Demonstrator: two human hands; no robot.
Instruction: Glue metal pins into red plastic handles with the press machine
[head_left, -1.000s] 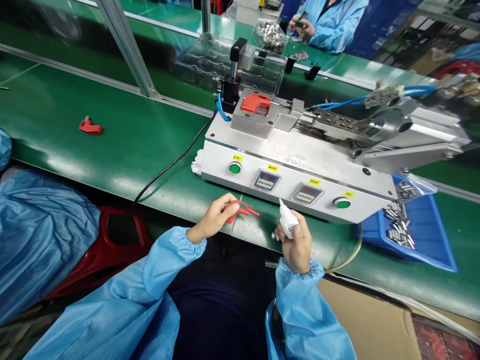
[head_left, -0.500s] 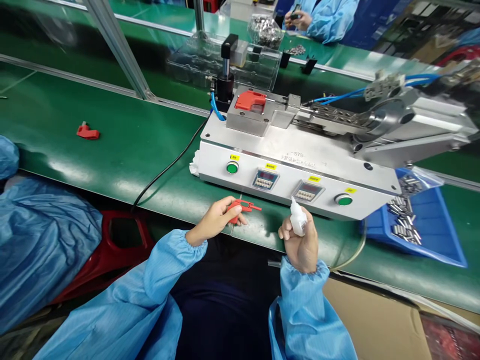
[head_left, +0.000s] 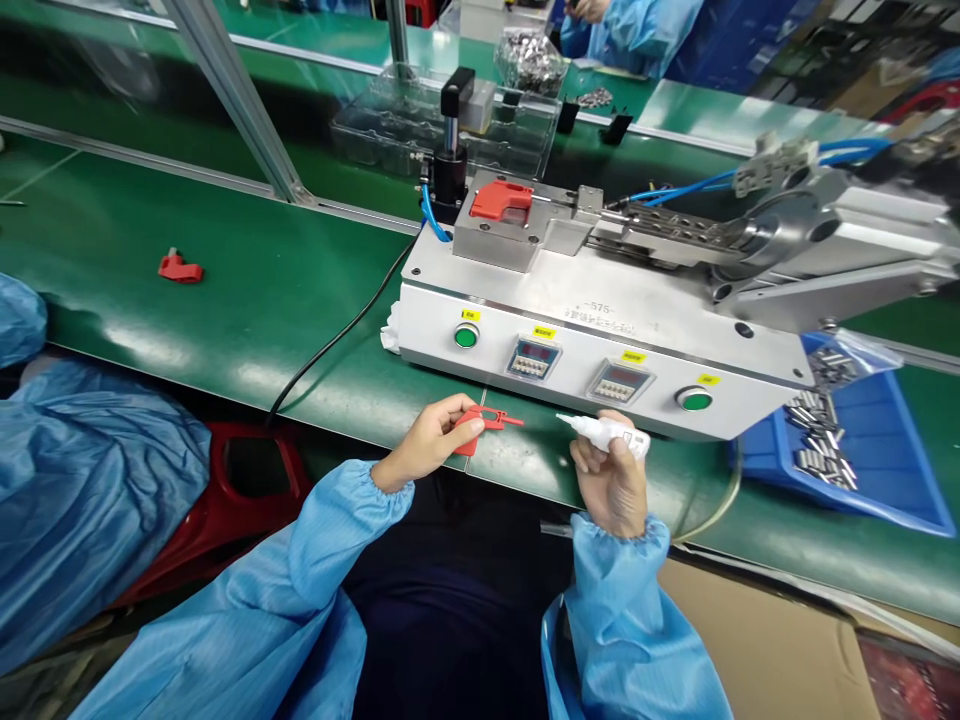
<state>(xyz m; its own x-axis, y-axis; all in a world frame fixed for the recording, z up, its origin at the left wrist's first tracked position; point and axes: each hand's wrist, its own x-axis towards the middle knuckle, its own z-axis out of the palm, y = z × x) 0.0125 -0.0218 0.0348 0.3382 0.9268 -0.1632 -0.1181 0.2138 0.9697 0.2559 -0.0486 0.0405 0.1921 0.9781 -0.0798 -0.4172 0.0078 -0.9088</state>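
Note:
My left hand (head_left: 429, 440) is closed on a red pistol-shaped plastic part (head_left: 491, 419), whose thin tip points right. In my right hand (head_left: 611, 480) lies a small white squeeze bottle (head_left: 611, 435), gripped between thumb and fingers, its narrow nozzle pointing left toward the red part. A gap separates the nozzle from the tip. Both hands are at the bench's front edge, before a white bench machine (head_left: 592, 340) with green buttons. Another red part (head_left: 501, 200) sits in the machine's metal fixture (head_left: 491, 243).
A blue bin (head_left: 892, 450) with metal cylinders stands right of the machine. On the green bench (head_left: 112, 220) lies a loose red piece (head_left: 180, 267) at left. A black cable (head_left: 337, 335) crosses the bench. Co-workers' blue sleeves (head_left: 645, 35) show at the back and far left.
My right hand has tipped the bottle from nozzle-up to nearly level, nozzle now leftward. My left hand keeps the red part in almost the same place.

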